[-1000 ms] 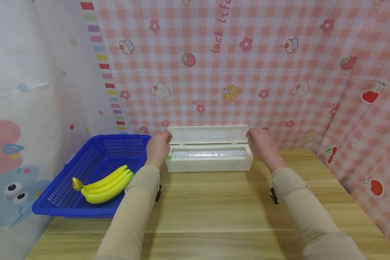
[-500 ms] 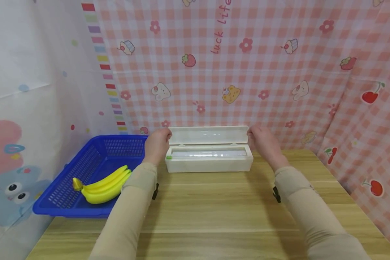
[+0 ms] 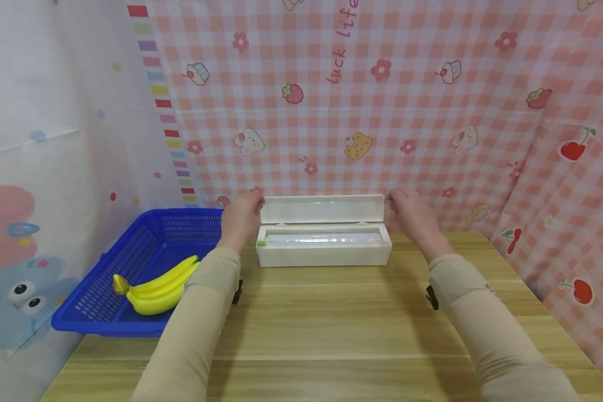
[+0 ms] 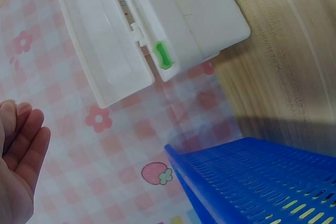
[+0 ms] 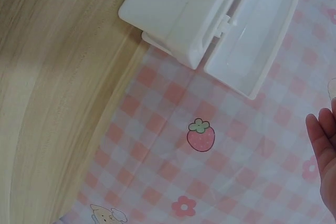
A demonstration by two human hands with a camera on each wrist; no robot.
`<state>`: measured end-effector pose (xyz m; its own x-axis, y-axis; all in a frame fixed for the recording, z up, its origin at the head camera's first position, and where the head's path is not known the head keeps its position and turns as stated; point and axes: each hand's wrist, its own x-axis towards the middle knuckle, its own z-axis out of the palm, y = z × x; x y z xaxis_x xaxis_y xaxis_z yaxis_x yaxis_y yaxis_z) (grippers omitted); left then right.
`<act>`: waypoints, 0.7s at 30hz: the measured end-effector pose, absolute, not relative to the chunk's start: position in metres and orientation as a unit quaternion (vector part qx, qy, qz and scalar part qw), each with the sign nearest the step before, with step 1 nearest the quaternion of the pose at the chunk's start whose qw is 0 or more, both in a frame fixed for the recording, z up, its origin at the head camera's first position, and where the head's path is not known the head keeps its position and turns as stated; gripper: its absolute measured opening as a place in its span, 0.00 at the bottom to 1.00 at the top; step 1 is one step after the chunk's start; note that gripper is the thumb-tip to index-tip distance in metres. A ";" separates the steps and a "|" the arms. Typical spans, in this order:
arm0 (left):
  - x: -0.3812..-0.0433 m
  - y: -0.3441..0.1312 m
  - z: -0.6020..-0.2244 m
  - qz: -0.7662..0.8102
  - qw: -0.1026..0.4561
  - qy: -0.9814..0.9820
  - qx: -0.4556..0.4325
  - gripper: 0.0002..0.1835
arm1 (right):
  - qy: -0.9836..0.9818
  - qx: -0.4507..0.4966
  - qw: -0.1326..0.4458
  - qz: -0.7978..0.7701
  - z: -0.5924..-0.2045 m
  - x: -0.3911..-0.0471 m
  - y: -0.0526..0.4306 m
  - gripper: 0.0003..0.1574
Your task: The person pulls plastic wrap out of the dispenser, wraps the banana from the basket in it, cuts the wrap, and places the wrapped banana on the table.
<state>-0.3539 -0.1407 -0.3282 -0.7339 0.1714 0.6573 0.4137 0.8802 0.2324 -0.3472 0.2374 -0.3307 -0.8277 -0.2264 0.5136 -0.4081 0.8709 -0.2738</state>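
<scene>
A white plastic wrap dispenser (image 3: 324,255) stands at the back of the table, its lid (image 3: 323,210) raised on hinges. A roll of clear film (image 3: 326,238) lies inside, and a small green slider (image 4: 163,55) sits at the left end of its rim. Just off the lid's left end is my left hand (image 3: 241,218), fingers loosely bent; the left wrist view shows a gap between them. My right hand (image 3: 413,216) hovers off the opposite end, also apart from the lid in the right wrist view. Neither hand holds anything.
To the left, a blue plastic basket (image 3: 108,321) holds a bunch of yellow bananas (image 3: 156,293), partly hidden by my left sleeve. A pink checked cloth (image 3: 306,123) hangs right behind the dispenser. Wooden tabletop (image 3: 326,335) stretches between my forearms.
Both hands have drawn slightly up and outward from the lid's ends. The lid stays raised, and the dispenser and basket keep their places.
</scene>
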 end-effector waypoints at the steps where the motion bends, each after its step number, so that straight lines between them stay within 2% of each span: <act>1: -0.353 -0.141 -0.327 -0.186 0.326 -0.913 -0.160 0.05 | -0.937 0.170 0.243 0.186 -0.330 -0.347 0.237 0.11; 8: -0.351 -0.142 -0.320 -0.182 0.340 -0.906 -0.172 0.04 | -0.933 0.177 0.257 0.179 -0.325 -0.346 0.238 0.11; 14: -0.350 -0.143 -0.314 -0.176 0.336 -0.908 -0.176 0.07 | -0.925 0.190 0.270 0.185 -0.319 -0.344 0.238 0.10; 21: -0.348 -0.142 -0.307 -0.177 0.333 -0.909 -0.177 0.05 | -0.920 0.203 0.291 0.165 -0.313 -0.344 0.240 0.11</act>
<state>-0.3482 -0.1418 -0.3067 -0.7160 0.2036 0.6678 0.4393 0.8748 0.2042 -0.3437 0.2398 -0.3129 -0.7478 -0.2776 0.6031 -0.4698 0.8631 -0.1852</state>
